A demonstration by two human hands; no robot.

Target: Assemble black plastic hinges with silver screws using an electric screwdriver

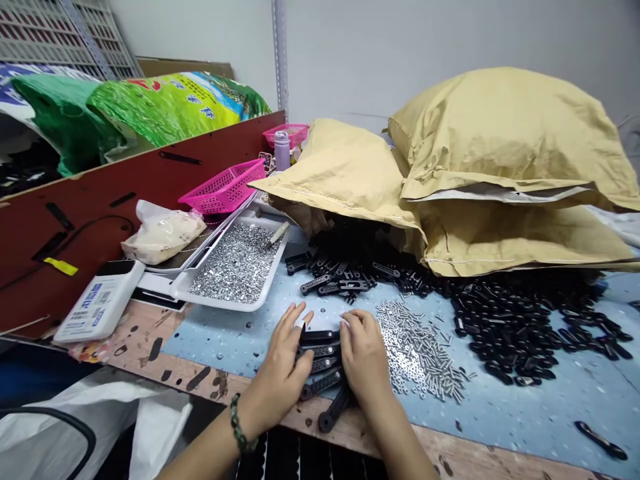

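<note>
Two hands, the left and the right, rest partly open with curved fingers on a short row of flat black plastic links; whether either hand grips them firmly cannot be told. The lowest link reaches toward the worn wooden front edge of the desk. Just right of the hands lies a loose spread of small silver metal screws, then a heap of black plastic parts below bulging tan paper sacks. A speckled blue mat runs open toward the lower right, reaching one separate black part. Farther left sits a shallow white tray of tiny silver pieces, near a pink plastic basket and a dark red board.
</note>
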